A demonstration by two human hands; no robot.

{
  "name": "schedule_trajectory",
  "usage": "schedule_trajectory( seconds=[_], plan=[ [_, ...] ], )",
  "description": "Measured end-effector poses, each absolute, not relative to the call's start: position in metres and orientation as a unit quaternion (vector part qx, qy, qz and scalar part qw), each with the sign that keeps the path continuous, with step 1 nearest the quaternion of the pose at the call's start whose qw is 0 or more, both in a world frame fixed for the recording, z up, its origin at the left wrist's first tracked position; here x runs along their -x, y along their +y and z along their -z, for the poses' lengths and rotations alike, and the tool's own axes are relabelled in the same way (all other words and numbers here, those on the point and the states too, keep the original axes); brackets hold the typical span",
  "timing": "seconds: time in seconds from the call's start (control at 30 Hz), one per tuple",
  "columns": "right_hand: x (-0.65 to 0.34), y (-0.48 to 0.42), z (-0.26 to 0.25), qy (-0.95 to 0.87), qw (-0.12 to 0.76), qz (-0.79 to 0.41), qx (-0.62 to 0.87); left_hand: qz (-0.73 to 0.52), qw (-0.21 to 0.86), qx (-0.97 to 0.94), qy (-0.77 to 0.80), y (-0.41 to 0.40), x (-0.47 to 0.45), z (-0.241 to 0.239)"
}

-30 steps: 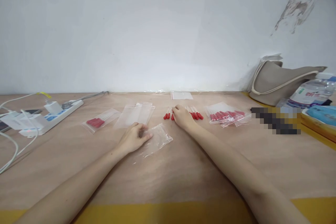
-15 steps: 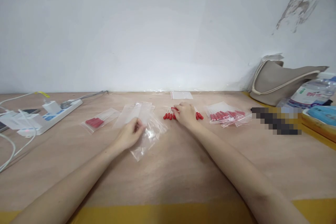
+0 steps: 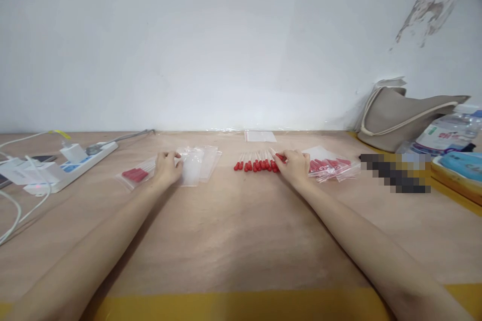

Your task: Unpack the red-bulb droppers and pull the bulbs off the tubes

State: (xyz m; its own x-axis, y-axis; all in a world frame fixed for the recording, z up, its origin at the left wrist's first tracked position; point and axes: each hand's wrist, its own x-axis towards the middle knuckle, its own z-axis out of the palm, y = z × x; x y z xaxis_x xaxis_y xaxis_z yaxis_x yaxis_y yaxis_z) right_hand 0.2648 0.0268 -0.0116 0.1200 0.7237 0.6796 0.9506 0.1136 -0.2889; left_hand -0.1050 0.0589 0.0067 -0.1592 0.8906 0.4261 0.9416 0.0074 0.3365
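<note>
Left grip (image 3: 166, 167): hand lies palm-down on the near edge of the stack of empty clear bags (image 3: 196, 163), fingers curled over the plastic; whether a bag is actually pinched I cannot tell. Right grip (image 3: 295, 165): fingertips closed on the right-hand end of the row of red-capped droppers (image 3: 256, 163), apparently pinching one, though the exact contact is too small to confirm. Droppers lie side by side on the desk (image 3: 241, 230), between the empty bags and the filled bags (image 3: 331, 166) to the right; one more filled bag (image 3: 136, 174) lies just left of the left hand. Power strip (image 3: 71, 168) with chargers at far left, grey tote (image 3: 399, 115) at far right. Judged step: fetching material for a further packet, one hand at the bags, the other at the droppers. Next move would call for separating a single thin bag from the stack and lifting a counted set of droppers without scattering the row. Versus one second ago: left hand was nearer, resting on a loose bag at desk centre; that bag is gone from there now. Right hand was at the left end of the row, now at its right end.
</note>
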Motion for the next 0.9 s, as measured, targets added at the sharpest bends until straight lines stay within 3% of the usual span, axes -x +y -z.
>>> schedule_trajectory(
  seconds=[0.13, 0.33, 0.5, 0.6, 0.73, 0.9],
  plan=[
    [-0.262, 0.026, 0.014, -0.662, 0.324, 0.159, 0.657, 0.219, 0.107, 0.766, -0.595, 0.055, 0.092, -0.004],
    [-0.263, 0.021, 0.017, -0.667, 0.329, 0.165, 0.648, 0.064, -0.014, 0.806, -0.588, 0.065, 0.086, 0.007],
    [-0.261, 0.018, 0.021, -0.668, 0.361, 0.183, 0.625, 0.028, -0.074, 0.798, -0.597, 0.07, 0.085, 0.008],
    [-0.257, 0.014, 0.022, -0.677, 0.371, 0.197, 0.604, 0.08, -0.088, 0.804, -0.583, 0.071, 0.089, 0.001],
    [-0.254, 0.009, 0.02, -0.697, 0.373, 0.207, 0.577, 0.259, -0.031, 0.722, -0.64, 0.07, 0.12, -0.02],
    [-0.252, 0.006, 0.019, -0.718, 0.371, 0.214, 0.548, 0.28, -0.038, 0.602, -0.747, 0.066, 0.188, -0.039]
  ],
)
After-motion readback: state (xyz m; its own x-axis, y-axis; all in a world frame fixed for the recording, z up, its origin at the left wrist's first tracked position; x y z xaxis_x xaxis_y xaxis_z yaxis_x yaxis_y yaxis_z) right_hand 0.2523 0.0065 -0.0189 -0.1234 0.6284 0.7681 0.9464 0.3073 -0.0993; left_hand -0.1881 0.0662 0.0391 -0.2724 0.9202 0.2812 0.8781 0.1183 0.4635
